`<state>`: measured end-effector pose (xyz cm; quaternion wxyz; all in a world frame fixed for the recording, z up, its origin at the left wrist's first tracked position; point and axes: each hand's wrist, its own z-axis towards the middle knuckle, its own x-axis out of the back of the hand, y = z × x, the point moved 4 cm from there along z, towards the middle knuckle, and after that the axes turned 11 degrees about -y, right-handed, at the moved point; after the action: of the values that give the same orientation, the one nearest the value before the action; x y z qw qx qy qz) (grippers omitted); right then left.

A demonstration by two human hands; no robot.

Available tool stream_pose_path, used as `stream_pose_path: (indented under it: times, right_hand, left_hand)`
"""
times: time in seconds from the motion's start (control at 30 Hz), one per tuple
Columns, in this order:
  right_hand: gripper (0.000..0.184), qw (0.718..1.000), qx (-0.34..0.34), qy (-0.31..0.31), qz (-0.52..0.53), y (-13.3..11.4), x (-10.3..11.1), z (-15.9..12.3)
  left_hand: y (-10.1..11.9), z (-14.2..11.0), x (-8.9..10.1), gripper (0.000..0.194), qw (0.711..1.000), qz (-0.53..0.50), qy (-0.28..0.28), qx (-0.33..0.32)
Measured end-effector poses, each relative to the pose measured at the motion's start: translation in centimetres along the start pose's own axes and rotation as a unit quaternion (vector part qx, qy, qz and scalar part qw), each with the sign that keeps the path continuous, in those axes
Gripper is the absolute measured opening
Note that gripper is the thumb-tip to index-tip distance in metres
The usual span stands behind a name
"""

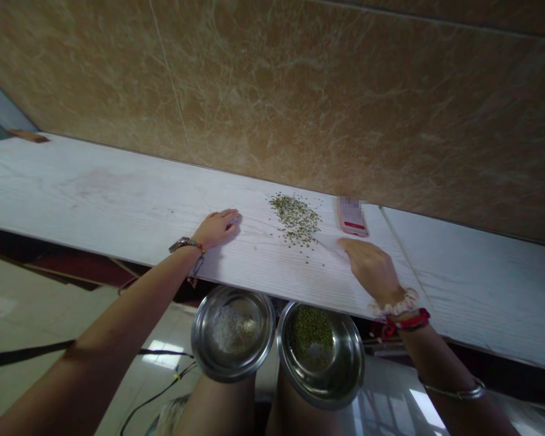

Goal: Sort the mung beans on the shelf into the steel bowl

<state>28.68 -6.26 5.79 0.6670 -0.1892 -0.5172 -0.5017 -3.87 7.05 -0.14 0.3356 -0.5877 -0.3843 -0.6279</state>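
Note:
A loose scatter of small green beans (pixel 295 219) lies on the white wood-grain tabletop (pixel 131 200). To its left, my left hand (pixel 218 227) rests on the surface with fingers stretched out and thumb apart, touching none of the beans. My right hand (pixel 369 266) is on the other side, its fingers curled in and pointing toward the beans. What it holds, if anything, I cannot make out. Below the table edge, a steel bowl (pixel 354 363) with many green beans sits over my right leg. Another steel bowl (pixel 200 357), holding pale, whitish contents, sits over my left leg.
A phone in a pink case (pixel 354 225) lies behind my right hand, close to the brown marbled wall (pixel 254 91). A seam crosses the tabletop to the right. Dark cables (pixel 154 393) run over the tiled floor at lower left.

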Motion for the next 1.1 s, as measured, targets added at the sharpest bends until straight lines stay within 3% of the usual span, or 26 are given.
stream_pose_path:
  times: [0.1, 0.27, 0.4, 0.57, 0.83, 0.97, 1.1]
  right_hand:
    - [0.038, 1.000, -0.009, -0.007, -0.004, 0.2, -0.2, -0.3]
    - [0.040, 1.000, -0.005, -0.030, 0.004, 0.4, -0.5, -0.6]
    - [0.037, 1.000, -0.001, -0.022, 0.014, 0.4, 0.1, -1.0]
    - [0.033, 1.000, -0.019, 0.017, -0.003, 0.5, 0.6, -0.2]
    - [0.037, 0.999, 0.005, -0.036, 0.021, 0.3, -0.5, -0.1]
    - [0.037, 1.000, -0.002, -0.015, 0.024, 0.5, 0.3, -0.8]
    - [0.037, 0.999, 0.018, 0.009, 0.028, -0.1, 0.4, 0.1]
  left_hand:
    - [0.6, -0.3, 0.2, 0.044, 1.000, 0.008, -0.003, -0.029]
    - [2.4, -1.1, 0.7, 0.043, 0.986, -0.004, -0.036, -0.162]
    - [3.0, -1.3, 0.9, 0.041, 0.979, -0.011, -0.044, -0.196]
    - [3.2, -1.3, 0.9, 0.040, 0.977, -0.011, -0.045, -0.207]
    - [3.1, -1.2, 0.8, 0.041, 0.982, -0.011, -0.049, -0.179]
    - [3.0, -1.1, 0.7, 0.040, 0.984, 0.007, -0.048, -0.169]
    - [3.0, -1.0, 0.7, 0.042, 0.985, 0.023, -0.054, -0.161]
